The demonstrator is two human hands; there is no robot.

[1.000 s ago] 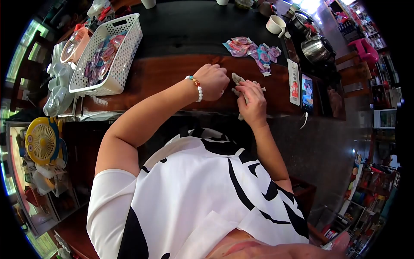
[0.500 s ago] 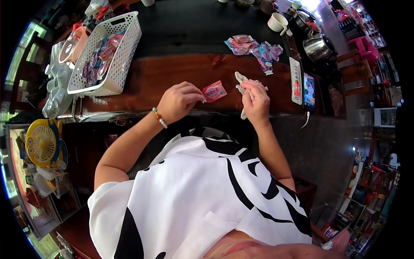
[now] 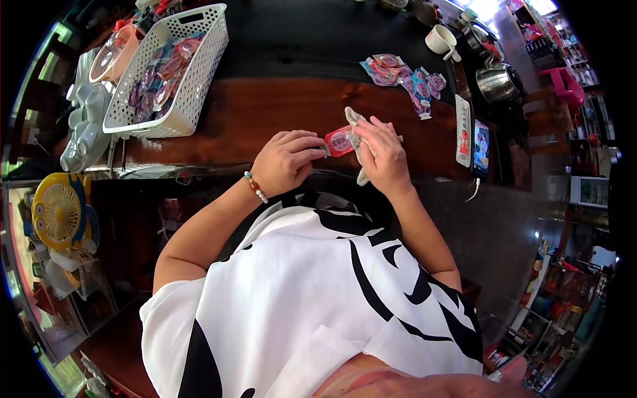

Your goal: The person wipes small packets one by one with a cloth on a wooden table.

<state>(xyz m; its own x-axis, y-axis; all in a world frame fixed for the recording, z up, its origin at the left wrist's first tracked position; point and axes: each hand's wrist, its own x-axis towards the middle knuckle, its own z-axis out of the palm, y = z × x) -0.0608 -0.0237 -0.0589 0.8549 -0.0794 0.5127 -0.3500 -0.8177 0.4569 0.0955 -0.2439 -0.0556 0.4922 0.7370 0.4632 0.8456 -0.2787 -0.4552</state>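
Note:
Between my hands is a small flat red packet (image 3: 338,142) with printing on it. My left hand (image 3: 286,162), a beaded bracelet at its wrist, pinches the packet by its left edge. A crumpled off-white cloth (image 3: 352,116) is in my right hand (image 3: 383,159), its fingers bent over it. The cloth overlaps the packet's right end, so that end is hidden. Both hands are over the near edge of the dark wooden table (image 3: 265,106).
A white perforated basket (image 3: 204,73) of wrapped pink and blue pieces stands at left, beside a peach basket (image 3: 114,56). More wrapped packets (image 3: 415,86) lie at back right. A phone (image 3: 480,146), white mug (image 3: 440,41) and metal kettle (image 3: 499,83) are at right.
My right hand has brought the cloth leftward onto the packet's right end. My left hand and the packet have shifted slightly right in view, and the whole view has moved a little.

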